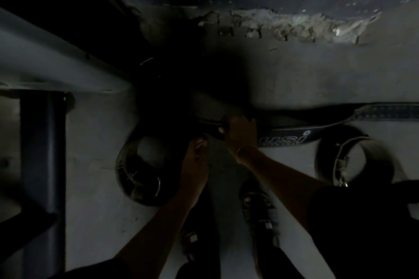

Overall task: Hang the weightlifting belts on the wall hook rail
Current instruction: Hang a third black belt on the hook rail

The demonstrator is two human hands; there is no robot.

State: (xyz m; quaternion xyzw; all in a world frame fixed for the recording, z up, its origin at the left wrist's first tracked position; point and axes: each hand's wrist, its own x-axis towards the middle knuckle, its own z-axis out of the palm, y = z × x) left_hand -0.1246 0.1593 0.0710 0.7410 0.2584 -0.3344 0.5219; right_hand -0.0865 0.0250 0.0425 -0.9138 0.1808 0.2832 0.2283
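Observation:
The scene is very dark. A long black belt with white lettering lies stretched across the pale floor toward the right edge. My right hand is closed on its left end. My left hand is just left of it, fingers bent at the same dark belt end; what it grips is too dark to tell. A coiled black belt lies on the floor at the left. Another coiled belt with a metal buckle lies at the right. No hook rail is visible.
A grey metal beam and a dark upright post of a rack stand at the left. Broken, crumbled wall base runs along the top. My sandalled feet are on the floor below my hands.

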